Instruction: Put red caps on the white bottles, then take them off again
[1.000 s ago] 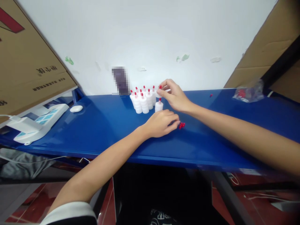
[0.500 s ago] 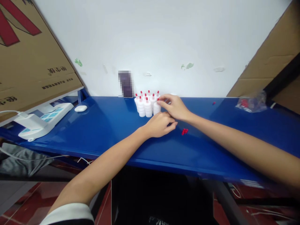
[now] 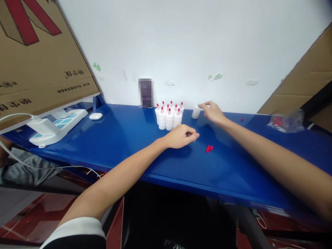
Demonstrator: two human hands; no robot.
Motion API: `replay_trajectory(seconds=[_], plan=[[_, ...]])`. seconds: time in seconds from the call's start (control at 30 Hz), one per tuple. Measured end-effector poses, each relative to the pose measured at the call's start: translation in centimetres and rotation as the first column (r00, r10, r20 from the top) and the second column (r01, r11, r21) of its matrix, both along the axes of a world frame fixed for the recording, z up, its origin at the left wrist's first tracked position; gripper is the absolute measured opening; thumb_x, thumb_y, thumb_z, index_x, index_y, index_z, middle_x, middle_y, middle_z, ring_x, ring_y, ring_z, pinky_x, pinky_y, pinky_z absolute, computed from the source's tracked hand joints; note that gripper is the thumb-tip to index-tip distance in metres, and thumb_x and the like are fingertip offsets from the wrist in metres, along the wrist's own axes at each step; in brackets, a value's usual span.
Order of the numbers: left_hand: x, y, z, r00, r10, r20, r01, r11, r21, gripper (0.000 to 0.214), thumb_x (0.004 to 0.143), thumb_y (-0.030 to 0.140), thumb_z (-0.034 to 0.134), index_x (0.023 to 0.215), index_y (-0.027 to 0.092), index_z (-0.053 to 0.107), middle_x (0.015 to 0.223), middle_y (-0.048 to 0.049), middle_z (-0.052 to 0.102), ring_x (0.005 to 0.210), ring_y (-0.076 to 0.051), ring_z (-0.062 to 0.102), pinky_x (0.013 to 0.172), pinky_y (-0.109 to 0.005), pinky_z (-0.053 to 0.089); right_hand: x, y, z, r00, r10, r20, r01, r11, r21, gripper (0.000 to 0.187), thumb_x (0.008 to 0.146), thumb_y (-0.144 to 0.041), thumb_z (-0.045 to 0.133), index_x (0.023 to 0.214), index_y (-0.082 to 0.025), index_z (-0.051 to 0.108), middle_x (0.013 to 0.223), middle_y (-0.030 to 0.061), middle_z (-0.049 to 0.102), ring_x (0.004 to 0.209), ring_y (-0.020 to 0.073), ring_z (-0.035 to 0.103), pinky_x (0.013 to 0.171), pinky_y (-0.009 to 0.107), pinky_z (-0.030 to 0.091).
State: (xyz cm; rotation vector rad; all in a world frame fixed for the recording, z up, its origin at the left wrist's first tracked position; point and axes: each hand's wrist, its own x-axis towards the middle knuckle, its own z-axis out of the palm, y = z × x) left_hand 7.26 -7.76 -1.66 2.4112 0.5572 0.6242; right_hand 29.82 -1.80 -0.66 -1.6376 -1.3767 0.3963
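Several white squeeze bottles (image 3: 169,120) with red-tipped nozzles stand in a tight cluster near the wall. Just right of them is a separate white bottle (image 3: 195,112), leaning slightly, with no red tip visible on it. The fingertips of my right hand (image 3: 213,113) are closed at the upper part of that bottle. My left hand (image 3: 181,136) hovers in front of the cluster, thumb and fingers pinched together; whatever they hold, if anything, is hidden. A small pile of red caps (image 3: 209,148) lies on the table to the right of my left hand.
One red cap (image 3: 242,119) lies apart on the blue table (image 3: 145,157). A clear bag (image 3: 286,121) with red pieces is at right. At left are a power strip (image 3: 61,128), a white oval case (image 3: 95,116) and a cardboard box (image 3: 52,62). A blurred dark rectangle (image 3: 146,93) leans on the wall.
My right hand has left the cluster's right side and moved right, where it is now at a separate bottle. My left hand stays pinched in front. The view has shifted slightly.
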Motion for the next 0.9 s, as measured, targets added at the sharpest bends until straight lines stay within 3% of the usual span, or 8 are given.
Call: replay_trajectory(seconds=[0.1,0.2,0.33,0.43,0.5,0.6,0.7,0.9], plan=[[0.3,-0.7,0.2,1.0,0.001,0.014,0.0,0.995,-0.1,0.041,0.098,0.042,0.05,0.067,0.016,0.06,0.056,0.0043,0.049,0.054,-0.009,0.041,0.059,-0.025,0.037,-0.4,0.8,-0.5,0.999,-0.011,0.041,0.01,1.0,0.023,0.038,0.082,-0.054,0.065,0.104,-0.023,0.063,0.071,0.0007,0.064,0.072,0.0251,0.059,0.075,0.039,0.044],[0.5,-1.3,0.3,0.999,0.037,0.004,-0.037,0.997,-0.061,0.037,0.096,0.039,0.051,0.067,0.017,0.058,0.054,0.0054,0.045,0.053,-0.008,0.038,0.058,-0.025,0.035,-0.7,1.5,-0.6,0.996,0.007,0.084,-0.011,0.999,0.04,0.035,0.086,-0.053,0.061,0.099,-0.021,0.066,0.078,0.0037,0.066,0.081,0.0264,0.06,0.081,0.039,0.044],[1.0,-1.6,0.1,0.992,0.051,-0.113,-0.037,0.992,0.123,0.039,0.096,0.037,0.051,0.061,0.018,0.052,0.056,0.0029,0.049,0.054,-0.01,0.044,0.06,-0.028,0.036,-0.5,1.6,-0.7,0.979,0.108,0.173,-0.117,0.992,0.044,0.03,0.089,-0.044,0.057,0.07,-0.021,0.061,0.068,0.0039,0.06,0.075,0.0234,0.057,0.08,0.038,0.045],[1.8,-1.6,0.1,0.972,0.045,-0.232,0.033,0.946,0.323,0.056,0.099,0.049,0.047,0.053,0.018,0.047,0.061,-0.0026,0.055,0.063,-0.016,0.054,0.071,-0.034,0.043,0.2,0.6,-0.9,0.965,0.144,0.219,-0.173,0.978,0.12,0.03,0.087,-0.041,0.062,0.063,-0.022,0.059,0.073,0.0055,0.062,0.077,0.0226,0.058,0.081,0.039,0.048],[2.7,-1.9,0.4,0.944,0.072,-0.323,0.06,0.923,0.38,0.066,0.101,0.06,0.041,0.051,0.017,0.05,0.062,-0.0064,0.059,0.068,-0.021,0.061,0.078,-0.039,0.047,0.8,-0.6,-0.9,0.961,0.205,0.187,-0.225,0.97,0.094,0.033,0.086,-0.046,0.065,0.065,-0.021,0.061,0.071,0.0048,0.063,0.073,0.0217,0.058,0.075,0.039,0.05],[3.9,-2.5,0.9,0.886,0.171,-0.432,0.005,0.927,0.376,0.069,0.098,0.071,0.038,0.075,0.014,0.069,0.07,-0.0113,0.067,0.073,-0.028,0.068,0.074,-0.041,0.05,1.6,-2.6,-0.6,0.934,0.357,0.031,-0.357,0.934,-0.015,0.039,0.085,-0.057,0.069,0.072,-0.02,0.065,0.07,0.0054,0.066,0.066,0.0207,0.06,0.064,0.038,0.053],[4.8,-3.2,1.3,0.831,0.231,-0.506,-0.002,0.911,0.413,0.07,0.096,0.074,0.04,0.102,0.012,0.073,0.087,-0.0166,0.074,0.086,-0.034,0.073,0.074,-0.042,0.054,2.3,-4.5,-0.2,0.903,0.426,-0.055,-0.429,0.902,-0.057,0.039,0.083,-0.058,0.073,0.08,-0.02,0.068,0.079,0.0098,0.072,0.07,0.0223,0.065,0.061,0.038,0.057],[5.7,-3.7,1.4,0.786,0.229,-0.574,0.103,0.868,0.486,0.064,0.104,0.059,0.034,0.097,0.014,0.078,0.097,-0.0188,0.076,0.096,-0.038,0.075,0.078,-0.045,0.056,2.8,-7.1,-0.6,0.925,0.377,-0.056,-0.378,0.925,-0.02,0.037,0.084,-0.057,0.073,0.086,-0.02,0.069,0.084,0.0091,0.073,0.075,0.0233,0.067,0.058,0.035,0.057]])
